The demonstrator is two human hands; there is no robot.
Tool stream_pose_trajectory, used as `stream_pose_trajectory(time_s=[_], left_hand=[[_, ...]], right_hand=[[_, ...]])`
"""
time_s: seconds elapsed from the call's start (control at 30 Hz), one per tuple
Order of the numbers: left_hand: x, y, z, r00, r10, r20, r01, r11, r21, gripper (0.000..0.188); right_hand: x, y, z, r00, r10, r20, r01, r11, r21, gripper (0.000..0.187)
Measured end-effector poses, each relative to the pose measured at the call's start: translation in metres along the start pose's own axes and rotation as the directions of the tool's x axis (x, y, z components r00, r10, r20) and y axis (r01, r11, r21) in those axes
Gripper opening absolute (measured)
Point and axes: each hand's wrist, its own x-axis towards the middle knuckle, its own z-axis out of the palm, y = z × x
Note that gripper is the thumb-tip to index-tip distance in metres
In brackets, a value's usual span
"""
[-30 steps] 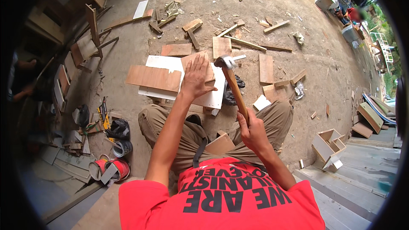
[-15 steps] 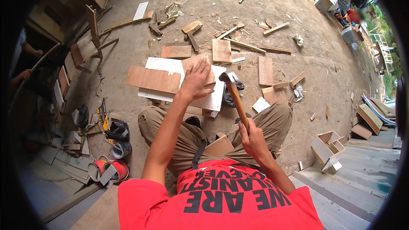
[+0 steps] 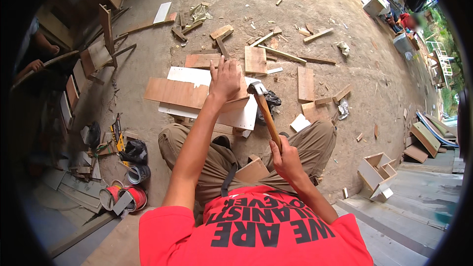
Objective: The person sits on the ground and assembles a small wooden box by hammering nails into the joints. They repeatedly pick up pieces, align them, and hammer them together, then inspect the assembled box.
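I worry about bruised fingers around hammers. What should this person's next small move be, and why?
Perhaps steady the small brown wooden board with the left hand before any swing: it appears tilted over the flat white panel, while the right hand holds the metal-headed, wooden-handled hammer off to its right, clear of the left hand.

Your shirt (image 3: 253, 236) is bright red with black lettering, and your trousers (image 3: 315, 143) are brownish khaki. Your hammer (image 3: 268, 116) pairs an orange-brown handle with a silver-grey head. The board (image 3: 241, 118) before you is white; the plank (image 3: 175, 92) on it is reddish tan. The floor (image 3: 369, 69) is mottled grey-brown. Toward its lower left corner, you see a red can (image 3: 134, 198) and a black bag (image 3: 134, 151).
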Motion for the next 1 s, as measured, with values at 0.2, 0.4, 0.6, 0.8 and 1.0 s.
stream_pose_trajectory(time_s=[0.2,0.4,0.6,0.8,1.0], left_hand=[[0.001,-0.005,-0.006,0.996,-0.008,0.084,0.01,1.0,-0.02,0.04],[0.004,-0.002,-0.01,0.987,-0.057,0.15,0.069,0.995,-0.073,0.038],[0.008,0.0,-0.015,0.982,-0.09,0.169,0.107,0.99,-0.091,0.038],[0.011,0.001,-0.018,0.981,-0.152,0.124,0.18,0.947,-0.266,0.033],[0.005,-0.002,-0.01,0.985,-0.16,0.069,0.17,0.97,-0.176,0.031]], right_hand=[[0.006,-0.058,-0.026,0.979,-0.162,-0.127,0.173,0.982,0.076,0.023],[0.003,-0.01,0.004,1.0,-0.009,-0.006,0.009,0.999,-0.041,0.02],[-0.043,0.004,0.001,0.989,0.131,0.075,-0.131,0.991,0.001,0.019],[-0.02,-0.006,0.003,1.0,-0.001,-0.012,0.001,0.999,0.053,0.021],[0.01,-0.048,-0.013,0.92,-0.32,-0.227,0.342,0.938,0.063,0.023]])
